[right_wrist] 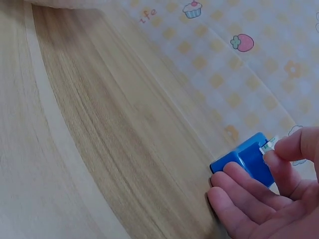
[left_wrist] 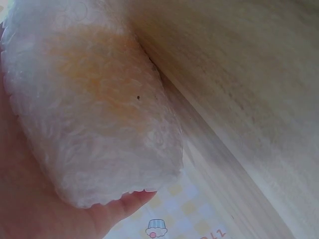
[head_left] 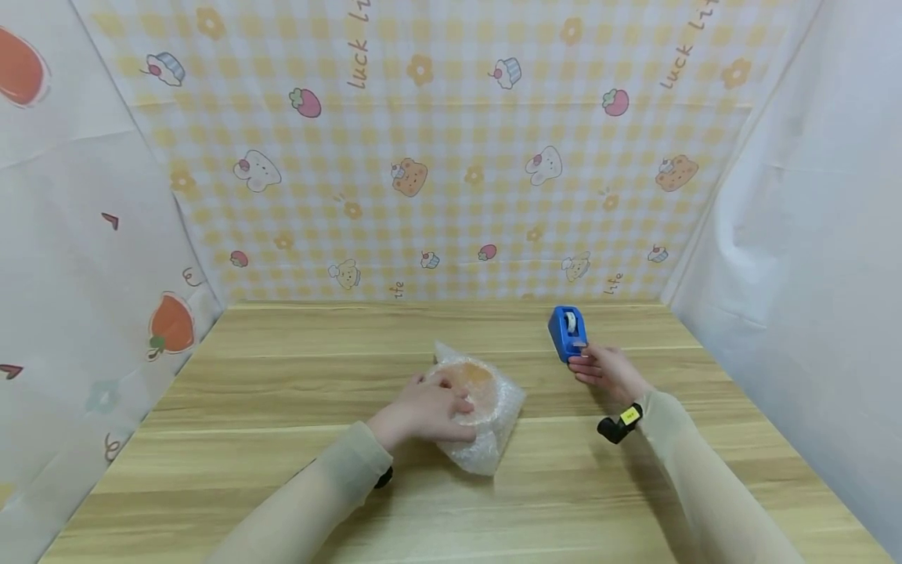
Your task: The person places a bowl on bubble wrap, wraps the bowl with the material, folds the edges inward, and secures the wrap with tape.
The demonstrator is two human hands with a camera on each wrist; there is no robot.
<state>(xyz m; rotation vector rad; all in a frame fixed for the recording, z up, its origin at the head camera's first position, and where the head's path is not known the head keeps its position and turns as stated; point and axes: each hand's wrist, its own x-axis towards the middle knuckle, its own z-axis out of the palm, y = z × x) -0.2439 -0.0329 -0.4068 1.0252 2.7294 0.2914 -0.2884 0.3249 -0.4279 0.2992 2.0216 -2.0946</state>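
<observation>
A bundle in clear bubble wrap [head_left: 486,446] lies on the table, something round and orange showing through the plastic. My left hand [head_left: 430,409] holds it from the left, fingers spread over its top; the left wrist view shows the wrap [left_wrist: 114,164] up close with fingers along its edge. A blue tape dispenser [head_left: 560,333] with a white roll [head_left: 571,322] stands farther back on the right. At its front, my right hand [head_left: 602,370] pinches the end of the clear tape [right_wrist: 269,144] between thumb and forefinger. The other fingers extend beside the dispenser's base.
The wood-grain table [head_left: 282,376] runs back to a yellow checked cloth [head_left: 458,219] hung as a rear wall. White cloth hangs on the left [head_left: 84,235] and right [head_left: 789,219]. A dark wrist camera [head_left: 615,428] sits at the right cuff.
</observation>
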